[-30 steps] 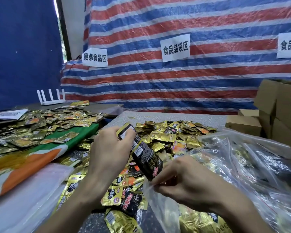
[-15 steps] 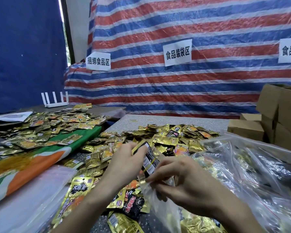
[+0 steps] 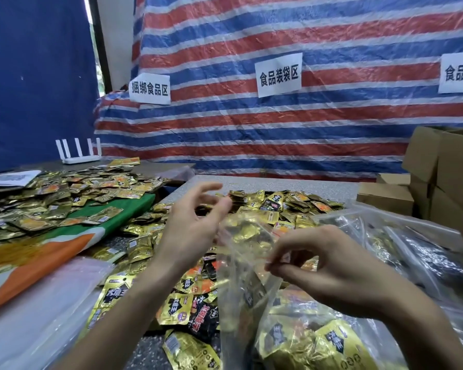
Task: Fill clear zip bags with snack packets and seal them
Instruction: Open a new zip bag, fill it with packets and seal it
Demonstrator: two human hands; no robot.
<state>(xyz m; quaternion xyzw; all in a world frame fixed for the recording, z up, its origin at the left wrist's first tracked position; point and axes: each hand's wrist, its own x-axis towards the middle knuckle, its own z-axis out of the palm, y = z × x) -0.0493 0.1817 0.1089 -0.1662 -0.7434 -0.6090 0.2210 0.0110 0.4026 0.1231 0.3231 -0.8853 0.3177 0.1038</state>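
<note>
A clear zip bag stands upright in front of me with gold and black snack packets in its lower part. My right hand pinches the bag's top edge between thumb and fingertips. My left hand hovers just left of the bag's mouth, fingers spread and relaxed, holding nothing. A heap of gold and black snack packets covers the grey table behind and below the hands, and more loose packets lie under my left forearm.
Filled clear bags pile up at the right. Cardboard boxes stand at the far right. A second table at the left carries more packets on a green and orange cloth, plus a white router. Flat clear bags lie at the lower left.
My left hand has let go of the black packet it was pushing into the bag and has lifted away open. My right hand still holds the bag's top edge.
</note>
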